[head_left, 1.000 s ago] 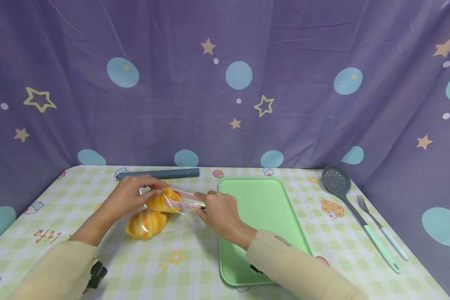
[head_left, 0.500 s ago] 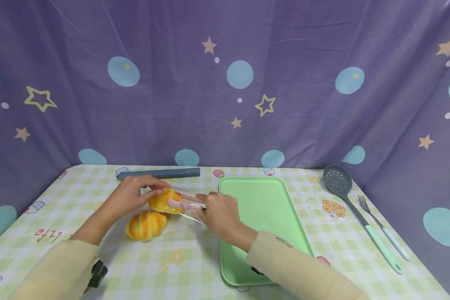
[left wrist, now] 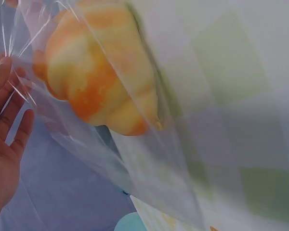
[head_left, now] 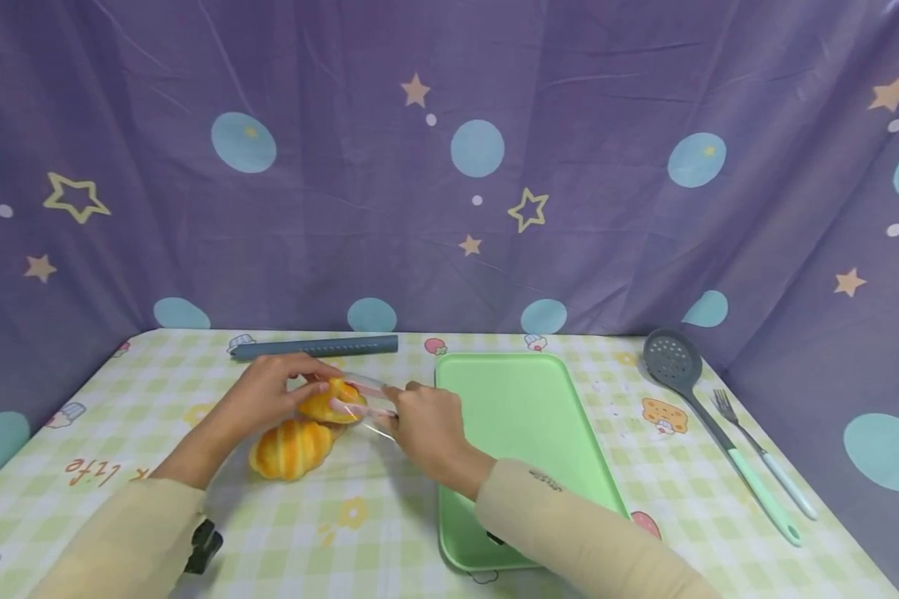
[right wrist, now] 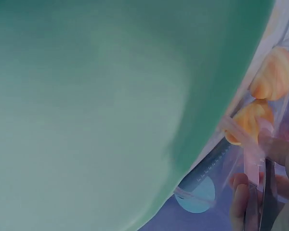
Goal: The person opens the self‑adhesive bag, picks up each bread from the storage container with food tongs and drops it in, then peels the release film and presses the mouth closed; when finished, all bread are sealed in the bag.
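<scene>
My left hand (head_left: 262, 398) pinches the edge of a clear plastic bag (left wrist: 82, 144). Inside the bag lies a yellow-orange croissant (left wrist: 101, 67). A second croissant (head_left: 290, 449) sits just nearer to me, touching or close to the first. My right hand (head_left: 430, 428) grips a pair of tongs (right wrist: 269, 192) with metal arms and pink tips. Those pink tips reach into the bag's mouth and lie at either side of the upper croissant (head_left: 324, 408); whether they squeeze it I cannot tell. Part of that croissant is hidden behind my left fingers.
A green tray (head_left: 524, 416) lies to the right, under my right forearm. Behind my left hand is a dark blue, ruler-marked bar (head_left: 322, 346). At far right lie a slotted skimmer (head_left: 674, 362) and a fork (head_left: 764, 457). A purple curtain (head_left: 345, 208) closes off the back.
My right hand has shifted slightly left with the tongs, whose pink tips now sit a little further over the upper croissant. My left hand has hardly moved.
</scene>
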Action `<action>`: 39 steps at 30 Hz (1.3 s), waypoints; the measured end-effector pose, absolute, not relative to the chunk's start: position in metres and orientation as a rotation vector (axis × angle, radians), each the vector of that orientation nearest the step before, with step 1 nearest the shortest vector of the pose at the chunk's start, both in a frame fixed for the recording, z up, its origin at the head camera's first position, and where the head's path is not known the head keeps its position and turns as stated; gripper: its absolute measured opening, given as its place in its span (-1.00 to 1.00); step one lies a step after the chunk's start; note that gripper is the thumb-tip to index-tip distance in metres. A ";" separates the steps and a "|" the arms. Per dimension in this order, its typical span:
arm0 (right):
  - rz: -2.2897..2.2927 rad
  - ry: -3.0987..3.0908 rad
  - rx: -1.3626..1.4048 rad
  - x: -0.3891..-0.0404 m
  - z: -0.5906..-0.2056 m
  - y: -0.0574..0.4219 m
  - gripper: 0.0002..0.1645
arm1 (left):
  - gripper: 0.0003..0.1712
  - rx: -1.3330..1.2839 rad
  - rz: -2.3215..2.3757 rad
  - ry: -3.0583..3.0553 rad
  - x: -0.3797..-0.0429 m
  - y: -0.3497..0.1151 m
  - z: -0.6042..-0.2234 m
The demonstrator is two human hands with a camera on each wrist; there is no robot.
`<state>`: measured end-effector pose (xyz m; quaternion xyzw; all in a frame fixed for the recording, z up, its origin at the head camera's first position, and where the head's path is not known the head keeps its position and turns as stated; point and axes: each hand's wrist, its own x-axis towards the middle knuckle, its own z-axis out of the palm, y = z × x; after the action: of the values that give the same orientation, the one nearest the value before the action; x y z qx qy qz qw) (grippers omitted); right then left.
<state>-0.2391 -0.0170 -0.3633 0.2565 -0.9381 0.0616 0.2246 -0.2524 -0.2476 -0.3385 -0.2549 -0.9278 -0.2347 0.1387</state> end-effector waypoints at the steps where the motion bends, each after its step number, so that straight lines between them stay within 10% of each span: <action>1: 0.137 -2.585 0.712 -0.239 -0.363 -0.018 -0.59 | -0.78 -0.741 -0.675 -2.683 -0.253 -0.247 -0.339; 39: 0.181 -2.681 0.884 -0.229 -0.322 0.065 -0.28 | -0.78 -0.646 -0.657 -2.764 -0.249 -0.247 -0.335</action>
<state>-0.2295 0.0645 -0.3221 0.3088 -0.9361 0.0631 0.1558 -0.2488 -0.2466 -0.3347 -0.2204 -0.9425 -0.2241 0.1137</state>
